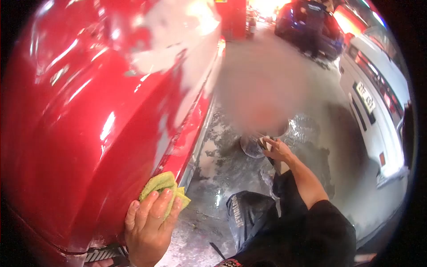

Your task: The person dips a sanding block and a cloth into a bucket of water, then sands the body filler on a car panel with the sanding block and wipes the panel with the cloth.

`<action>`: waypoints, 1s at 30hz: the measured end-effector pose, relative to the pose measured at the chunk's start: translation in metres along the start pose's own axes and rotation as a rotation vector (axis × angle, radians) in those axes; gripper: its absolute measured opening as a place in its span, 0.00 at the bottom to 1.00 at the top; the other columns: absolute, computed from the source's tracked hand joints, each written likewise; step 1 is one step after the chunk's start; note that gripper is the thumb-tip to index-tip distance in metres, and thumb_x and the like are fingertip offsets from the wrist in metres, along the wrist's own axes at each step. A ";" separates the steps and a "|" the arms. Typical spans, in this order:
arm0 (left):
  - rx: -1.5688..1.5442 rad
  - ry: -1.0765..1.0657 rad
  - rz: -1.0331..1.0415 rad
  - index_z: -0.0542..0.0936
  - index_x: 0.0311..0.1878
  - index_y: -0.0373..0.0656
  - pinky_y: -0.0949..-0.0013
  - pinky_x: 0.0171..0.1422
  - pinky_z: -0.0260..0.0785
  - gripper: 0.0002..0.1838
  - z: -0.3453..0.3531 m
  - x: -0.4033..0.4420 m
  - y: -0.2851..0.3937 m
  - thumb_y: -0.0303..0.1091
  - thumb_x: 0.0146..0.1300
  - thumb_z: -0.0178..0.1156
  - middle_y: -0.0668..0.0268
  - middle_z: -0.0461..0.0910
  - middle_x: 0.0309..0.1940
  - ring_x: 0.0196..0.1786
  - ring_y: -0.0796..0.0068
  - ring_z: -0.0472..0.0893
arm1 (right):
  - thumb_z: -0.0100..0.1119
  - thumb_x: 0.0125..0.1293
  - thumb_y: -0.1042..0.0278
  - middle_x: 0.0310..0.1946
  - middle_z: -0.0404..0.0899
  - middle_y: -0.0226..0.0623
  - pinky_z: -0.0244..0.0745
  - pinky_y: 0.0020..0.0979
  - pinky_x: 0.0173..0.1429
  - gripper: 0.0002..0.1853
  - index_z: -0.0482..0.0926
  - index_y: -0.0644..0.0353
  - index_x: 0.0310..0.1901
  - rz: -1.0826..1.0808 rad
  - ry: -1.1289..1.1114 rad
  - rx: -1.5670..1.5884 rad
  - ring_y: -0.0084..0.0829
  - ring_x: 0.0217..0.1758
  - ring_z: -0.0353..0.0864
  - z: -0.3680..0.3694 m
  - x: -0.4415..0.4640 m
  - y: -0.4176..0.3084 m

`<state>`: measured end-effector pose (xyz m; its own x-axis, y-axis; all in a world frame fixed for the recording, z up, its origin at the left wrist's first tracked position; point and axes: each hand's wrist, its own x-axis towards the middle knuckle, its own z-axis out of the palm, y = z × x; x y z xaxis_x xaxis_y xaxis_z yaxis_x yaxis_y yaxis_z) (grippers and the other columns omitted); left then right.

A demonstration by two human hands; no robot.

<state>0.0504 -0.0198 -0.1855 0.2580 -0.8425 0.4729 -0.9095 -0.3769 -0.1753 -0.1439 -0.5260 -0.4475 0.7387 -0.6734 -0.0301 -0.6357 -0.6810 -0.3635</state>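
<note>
My left hand (153, 222) presses a folded yellow cloth (161, 183) against the lower edge of a red car body panel (102, 178). Pale, dull patches (167, 58) break up the glossy red paint further up. Out to the right, my right hand (279, 150) is closed around a small object with light and dark parts, too unclear to name. Just beyond those fingers, a clear rounded container (251, 147) is partly visible near the floor. A large blurred area covers what lies above it.
Wet, stained concrete floor (209, 178) runs alongside the red car. A white car (373, 102) with a licence plate stands on the right. At the back, a person in dark clothes (313, 22) is beside a dark blue car (289, 20).
</note>
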 end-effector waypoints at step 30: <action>0.027 0.026 -0.004 0.87 0.58 0.53 0.46 0.81 0.53 0.24 0.007 0.000 0.009 0.32 0.55 0.75 0.65 0.82 0.62 0.68 0.58 0.77 | 0.70 0.60 0.43 0.50 0.77 0.60 0.79 0.49 0.58 0.41 0.69 0.31 0.76 -0.255 -0.031 0.074 0.58 0.52 0.83 0.011 -0.007 -0.024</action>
<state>0.0449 -0.0259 -0.1935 0.2532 -0.8306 0.4959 -0.8991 -0.3912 -0.1963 -0.1313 -0.5013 -0.4485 0.8799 -0.4732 0.0430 -0.4112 -0.8038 -0.4299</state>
